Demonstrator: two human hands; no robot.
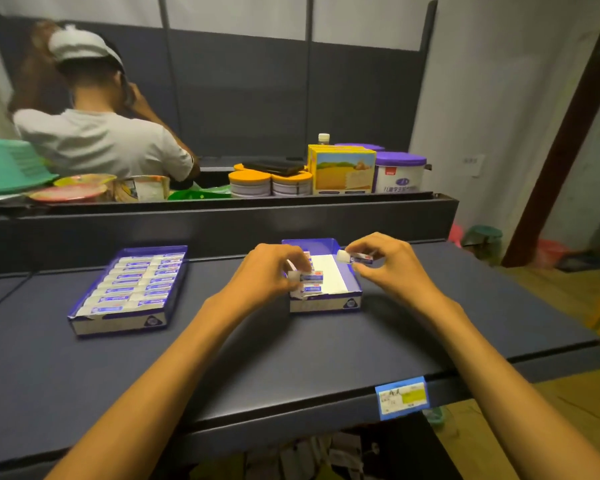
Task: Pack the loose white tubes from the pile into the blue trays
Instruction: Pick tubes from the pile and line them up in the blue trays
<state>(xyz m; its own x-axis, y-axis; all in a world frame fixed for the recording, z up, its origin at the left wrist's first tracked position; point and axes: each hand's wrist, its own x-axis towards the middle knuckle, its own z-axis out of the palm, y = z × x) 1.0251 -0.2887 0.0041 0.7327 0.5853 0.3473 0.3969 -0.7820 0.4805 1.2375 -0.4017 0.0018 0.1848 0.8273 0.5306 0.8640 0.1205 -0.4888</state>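
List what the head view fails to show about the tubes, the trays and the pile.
- Loose pile: none in the head view.
- Near blue cardboard tray: its left rows are hidden by the left hand.
- Small white tube pinched in the right hand: label print too small and blurred.
- Full blue tray on the left: tube count blurred.

A single wide-angle view from the person's head looks forward and down along both forearms onto the dark blue flat surface point(222, 358). It sits close over the near edge, the far raised dark ledge point(222, 216) and grey back wall bending with lens distortion.
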